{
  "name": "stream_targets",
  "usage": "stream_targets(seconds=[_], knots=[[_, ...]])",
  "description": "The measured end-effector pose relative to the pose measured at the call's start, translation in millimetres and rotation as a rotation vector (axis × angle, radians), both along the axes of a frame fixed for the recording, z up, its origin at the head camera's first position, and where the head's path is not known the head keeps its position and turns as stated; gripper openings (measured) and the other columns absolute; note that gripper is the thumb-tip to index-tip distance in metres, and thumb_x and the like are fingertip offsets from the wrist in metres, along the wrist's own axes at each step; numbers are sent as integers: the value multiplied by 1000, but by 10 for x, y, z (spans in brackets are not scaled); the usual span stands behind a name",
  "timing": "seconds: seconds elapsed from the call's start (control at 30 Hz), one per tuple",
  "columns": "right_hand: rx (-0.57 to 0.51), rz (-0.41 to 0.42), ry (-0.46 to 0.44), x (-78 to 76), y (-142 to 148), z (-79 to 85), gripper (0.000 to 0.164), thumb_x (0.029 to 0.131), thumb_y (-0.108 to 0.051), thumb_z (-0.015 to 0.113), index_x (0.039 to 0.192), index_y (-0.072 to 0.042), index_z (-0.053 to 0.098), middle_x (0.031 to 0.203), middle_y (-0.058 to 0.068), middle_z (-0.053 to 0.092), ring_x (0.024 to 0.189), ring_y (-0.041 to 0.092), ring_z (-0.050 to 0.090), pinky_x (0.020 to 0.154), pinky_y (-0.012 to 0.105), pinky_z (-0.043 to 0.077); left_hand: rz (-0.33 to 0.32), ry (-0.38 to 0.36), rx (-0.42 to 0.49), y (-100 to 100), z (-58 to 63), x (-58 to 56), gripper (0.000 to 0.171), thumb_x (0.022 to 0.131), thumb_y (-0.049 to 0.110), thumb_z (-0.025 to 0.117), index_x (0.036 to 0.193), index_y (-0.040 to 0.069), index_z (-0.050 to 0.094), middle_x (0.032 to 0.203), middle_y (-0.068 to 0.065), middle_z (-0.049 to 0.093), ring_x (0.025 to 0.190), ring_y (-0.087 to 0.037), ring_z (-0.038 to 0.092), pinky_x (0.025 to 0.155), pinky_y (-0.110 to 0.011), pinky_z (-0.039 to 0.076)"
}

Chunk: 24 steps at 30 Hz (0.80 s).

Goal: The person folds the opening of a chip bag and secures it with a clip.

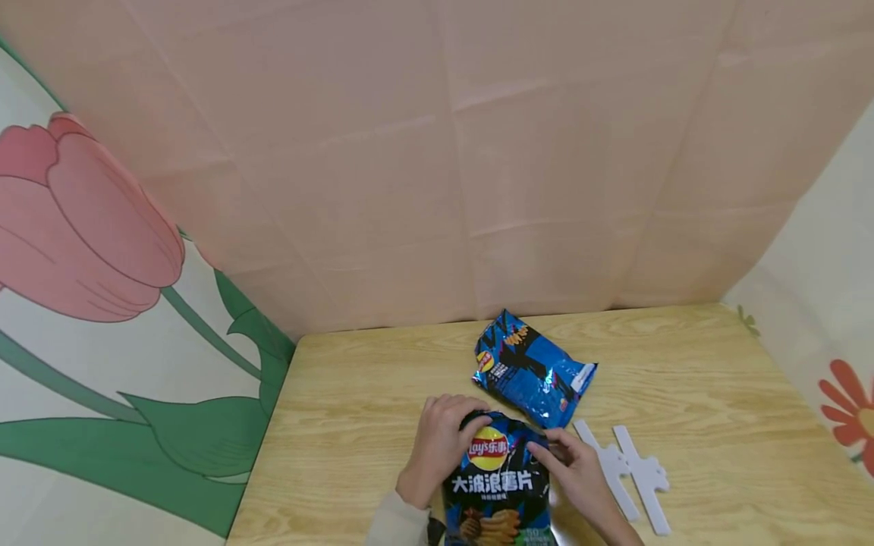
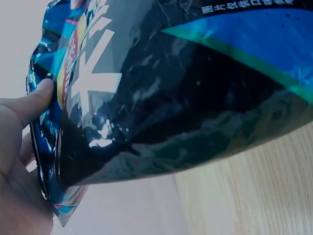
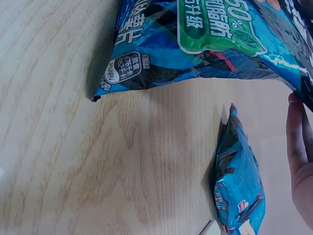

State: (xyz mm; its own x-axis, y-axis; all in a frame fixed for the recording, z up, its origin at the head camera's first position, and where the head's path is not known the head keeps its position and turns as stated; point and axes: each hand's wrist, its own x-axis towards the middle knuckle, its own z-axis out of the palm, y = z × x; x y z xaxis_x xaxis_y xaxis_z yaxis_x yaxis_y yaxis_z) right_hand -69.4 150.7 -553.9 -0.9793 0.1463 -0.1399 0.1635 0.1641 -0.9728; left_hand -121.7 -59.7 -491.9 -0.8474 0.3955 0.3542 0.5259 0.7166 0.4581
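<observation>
A black and blue bag of Lay's potato chips [image 1: 497, 485] is held upright at the front of the table, its printed face toward the head camera. My left hand [image 1: 447, 440] grips its top left edge, thumb on the front, as the left wrist view also shows. At the top right corner, my right hand [image 1: 580, 474] pinches the bag's edge between thumb and fingers. Only part of the right hand [image 3: 301, 152] appears at the side of the right wrist view. A second blue chip bag [image 1: 536, 371] lies flat just behind the held one.
Two flat white plastic pieces [image 1: 642, 474] with notched edges lie to the right of my right hand. The light wood table [image 1: 355, 394] ends at a pink cloth backdrop [image 1: 382, 189]. A flower-printed wall [image 1: 136, 364] borders the left side.
</observation>
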Motion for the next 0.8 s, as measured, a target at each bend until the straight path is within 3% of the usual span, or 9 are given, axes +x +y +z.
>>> stream_targets(seconds=[0.13, 0.33, 0.5, 0.8], knots=[[32, -3, 34, -7, 10, 3, 13, 91, -9, 71, 101, -2, 68, 92, 6, 70, 71, 5, 67, 67, 21, 54, -9, -1, 12, -10, -16, -17, 15, 91, 33, 70, 103, 27, 76, 98, 12, 75, 82, -5, 62, 71, -18, 36], [86, -8, 156, -14, 20, -9, 10, 88, -4, 73, 97, -3, 69, 83, 2, 65, 60, 1, 56, 56, 21, 47, -23, -11, 42, -7, -39, -37, 16, 92, 30, 69, 105, 26, 77, 102, 13, 75, 82, -5, 61, 72, -18, 34], [116, -6, 209, -21, 27, -7, 13, 86, 2, 72, 98, -2, 70, 92, 10, 72, 73, -3, 67, 61, 20, 55, -27, -20, 52, -1, -55, -45, 16, 94, 26, 67, 106, 30, 76, 104, 15, 75, 77, -2, 56, 72, -19, 33], [125, 35, 265, -28, 71, -43, 19, 86, 10, 67, 98, -4, 71, 96, 15, 73, 76, 0, 70, 63, 22, 57, -33, -81, 72, -26, -83, -56, 18, 97, 20, 64, 104, 29, 77, 104, 17, 75, 78, -1, 52, 75, -22, 32]])
